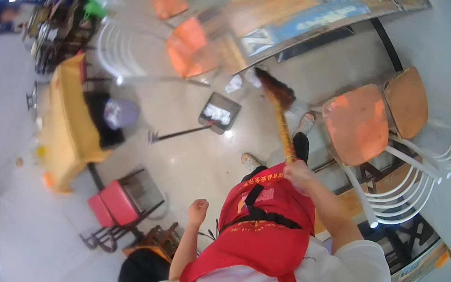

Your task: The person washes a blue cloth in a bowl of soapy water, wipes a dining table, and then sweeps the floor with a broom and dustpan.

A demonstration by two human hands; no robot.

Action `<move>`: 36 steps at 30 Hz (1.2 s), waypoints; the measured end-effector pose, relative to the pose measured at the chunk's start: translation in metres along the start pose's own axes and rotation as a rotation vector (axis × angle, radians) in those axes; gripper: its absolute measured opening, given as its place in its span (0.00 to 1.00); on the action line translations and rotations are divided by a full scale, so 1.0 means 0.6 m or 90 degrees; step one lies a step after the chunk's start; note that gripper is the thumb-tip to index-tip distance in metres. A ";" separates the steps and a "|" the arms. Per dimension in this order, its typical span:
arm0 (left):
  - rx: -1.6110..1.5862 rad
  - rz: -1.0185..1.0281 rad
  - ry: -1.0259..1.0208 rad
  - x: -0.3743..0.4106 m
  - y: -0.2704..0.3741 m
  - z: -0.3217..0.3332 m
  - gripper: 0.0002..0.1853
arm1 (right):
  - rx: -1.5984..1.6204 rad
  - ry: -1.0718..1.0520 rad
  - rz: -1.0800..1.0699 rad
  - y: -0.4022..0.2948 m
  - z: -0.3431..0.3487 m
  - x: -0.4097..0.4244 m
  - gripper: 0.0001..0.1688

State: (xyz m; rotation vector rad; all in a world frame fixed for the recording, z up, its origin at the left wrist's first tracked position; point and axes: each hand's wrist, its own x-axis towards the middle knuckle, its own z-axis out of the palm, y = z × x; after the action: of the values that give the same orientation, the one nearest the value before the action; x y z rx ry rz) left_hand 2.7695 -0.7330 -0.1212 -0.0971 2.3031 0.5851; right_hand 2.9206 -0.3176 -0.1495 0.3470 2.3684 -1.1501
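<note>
My right hand [299, 177] grips the yellow handle of a broom [282, 127]. The broom's dark bristle head rests low, close to the table edge and beside crumpled white tissues [234, 83] on the floor. My left hand [197, 211] hangs at my side, loosely curled, with nothing visible in it. A long-handled dustpan [235, 104] sits on the tiles ahead of me, its handle slanting off to the left. Inside the pan lie white crumpled papers [217, 114].
A patterned table [235, 15] spans the far side, with orange-seated chairs [191, 48] at its left. Close on my right are more orange chairs [357, 123] with white frames. To the left stand a yellow-covered table [77, 106], a purple bin [122, 114] and a red chair [115, 203].
</note>
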 end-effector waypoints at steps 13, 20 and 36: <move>-0.422 -0.042 0.133 0.145 0.016 -0.264 0.24 | 0.725 -0.022 0.478 -0.014 0.039 0.079 0.10; -0.446 0.050 0.122 0.267 0.178 -0.446 0.33 | 1.003 0.096 0.601 -0.051 0.098 0.284 0.10; -0.831 0.090 0.026 0.757 0.553 -0.526 0.13 | 0.881 0.157 0.602 -0.268 0.068 0.247 0.06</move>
State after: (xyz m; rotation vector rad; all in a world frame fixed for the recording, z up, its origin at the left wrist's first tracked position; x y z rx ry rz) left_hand 2.1578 -0.5290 -0.1111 -0.5501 1.5958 2.0526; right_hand 2.7394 -0.4458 -0.1413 1.8233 0.8256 -1.9787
